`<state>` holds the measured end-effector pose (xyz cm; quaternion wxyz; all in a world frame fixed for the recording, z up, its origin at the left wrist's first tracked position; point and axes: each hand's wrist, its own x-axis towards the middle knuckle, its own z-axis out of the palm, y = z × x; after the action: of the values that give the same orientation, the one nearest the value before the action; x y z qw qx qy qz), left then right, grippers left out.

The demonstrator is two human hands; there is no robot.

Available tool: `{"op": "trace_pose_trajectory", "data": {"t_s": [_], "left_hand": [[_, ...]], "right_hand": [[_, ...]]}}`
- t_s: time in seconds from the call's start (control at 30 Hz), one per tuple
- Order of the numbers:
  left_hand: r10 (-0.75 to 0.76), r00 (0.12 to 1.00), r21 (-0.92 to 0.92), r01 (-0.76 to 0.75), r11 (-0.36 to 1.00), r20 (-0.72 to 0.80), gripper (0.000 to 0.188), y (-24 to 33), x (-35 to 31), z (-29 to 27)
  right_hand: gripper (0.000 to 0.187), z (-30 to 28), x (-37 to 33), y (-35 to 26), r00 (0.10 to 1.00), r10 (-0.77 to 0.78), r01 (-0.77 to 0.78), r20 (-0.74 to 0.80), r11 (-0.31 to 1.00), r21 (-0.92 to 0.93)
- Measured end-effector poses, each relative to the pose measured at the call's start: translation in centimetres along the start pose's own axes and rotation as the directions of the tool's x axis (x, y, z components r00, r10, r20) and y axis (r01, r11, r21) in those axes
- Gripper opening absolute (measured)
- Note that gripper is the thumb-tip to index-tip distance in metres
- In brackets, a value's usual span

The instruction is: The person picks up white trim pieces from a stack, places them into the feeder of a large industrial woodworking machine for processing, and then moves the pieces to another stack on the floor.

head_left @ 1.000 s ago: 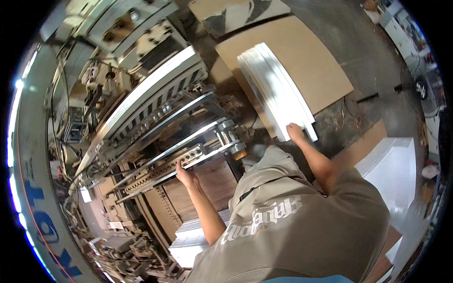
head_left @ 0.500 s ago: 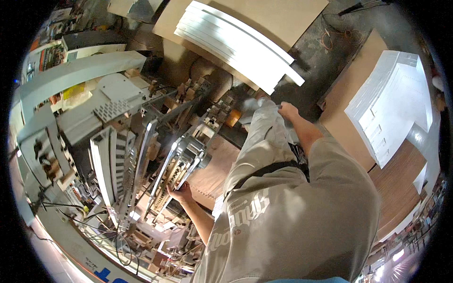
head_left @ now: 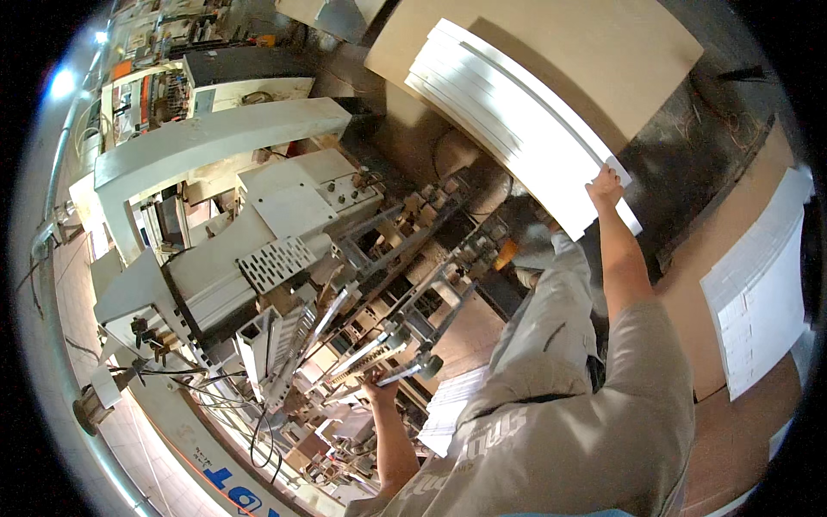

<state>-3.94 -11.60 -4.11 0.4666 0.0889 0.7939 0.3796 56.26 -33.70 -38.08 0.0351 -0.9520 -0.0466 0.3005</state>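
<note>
A stack of long white boards [head_left: 517, 112] lies fanned in overlapping strips at the upper right. My right hand [head_left: 606, 185] reaches out to its near right end, with the fingers closed over the edge of a white board. Lower down on the left, my left hand [head_left: 379, 388] is at the machine, its fingers curled against a slim metal bar [head_left: 401, 370] that partly hides them. Toothed rails and metal brackets of the machine [head_left: 293, 258] surround that hand.
Under the white boards is a large brown sheet [head_left: 663, 52]. Another stack of white sheets [head_left: 758, 293] sits on brown board at the right. White sheets [head_left: 452, 409] lie beside my left forearm. Cables [head_left: 258, 439] hang at the machine's lower left.
My right hand has moved from beside my leg, up and right, onto the end of the white boards. The view has swung round; my left hand stays at the machine's bar.
</note>
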Motion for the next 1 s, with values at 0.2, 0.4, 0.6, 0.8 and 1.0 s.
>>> {"op": "trace_pose_trajectory", "data": {"t_s": [0.2, 0.4, 0.6, 0.8, 1.0], "left_hand": [[-0.045, 0.998, -0.152, 0.037, 0.988, -0.048, 0.016, -0.1, -2.5, 1.9], [-0.054, 0.998, -0.232, 0.047, 0.972, -0.022, 0.018, -0.3, -2.3, 1.5], [0.022, 0.999, -0.287, -0.028, 0.957, -0.025, 0.027, -0.8, -2.5, 1.1], [0.036, 0.994, -0.23, -0.011, 0.973, 0.106, 0.034, -1.7, -1.0, 0.0], [0.599, 0.699, 0.177, -0.581, 0.794, -0.392, 0.05, -2.1, -6.8, 2.3]], "right_hand": [[0.047, 4.2, 3.5, -0.2, 1.0, 0.013, -0.012, 0.013, 1.0, -0.004], [0.044, 0.3, 0.3, 0.0, 0.99, -0.143, 0.143, -0.01, 0.986, 0.089], [0.044, -0.8, -4.7, 1.0, 0.879, -0.467, 0.392, -0.096, 0.593, 0.703], [0.039, -4.0, -10.6, -1.6, 0.878, -0.475, 0.339, -0.066, 0.517, 0.786], [0.05, -13.2, -20.2, -2.3, 0.64, -0.588, 0.766, -0.495, 0.438, 0.471]]}}
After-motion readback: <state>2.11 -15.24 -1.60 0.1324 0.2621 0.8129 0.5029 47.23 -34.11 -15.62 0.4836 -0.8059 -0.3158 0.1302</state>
